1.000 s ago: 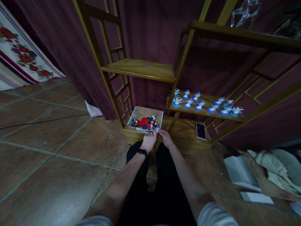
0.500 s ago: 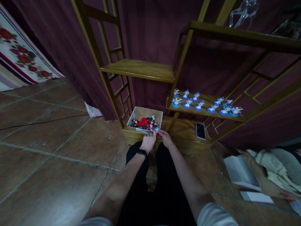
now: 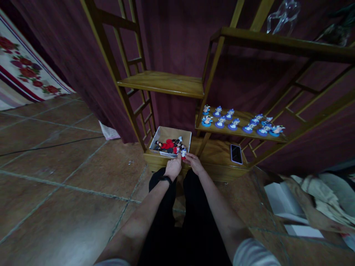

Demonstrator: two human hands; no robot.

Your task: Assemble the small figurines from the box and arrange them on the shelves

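Note:
A small figurine [image 3: 183, 152], white and purple with a red base, is held upright between my hands at the front right corner of a white box. My left hand [image 3: 173, 166] has its fingers closed against the figurine's left side. On the other side, my right hand [image 3: 194, 163] pinches the figurine near its base. Inside the box [image 3: 175, 132] lie several red, black and white figurines [image 3: 169, 144], jumbled together. On the shelf to the right stand several purple-and-white figurines [image 3: 221, 122] and a few with blue bases, among them a blue-based figurine [image 3: 206, 120].
The box sits on the low wooden cabinet [image 3: 216, 152] of a display rack. A phone [image 3: 236, 153] lies on it to the right. Above is a wooden shelf [image 3: 163, 83]; a glass animal [image 3: 284, 16] stands higher up. White boxes [image 3: 285, 203] lie on the floor at right.
The figurine now shows more clearly, upright between my hands, with its red base visible. My left hand has shifted slightly down and left. The shelf figurines are unchanged.

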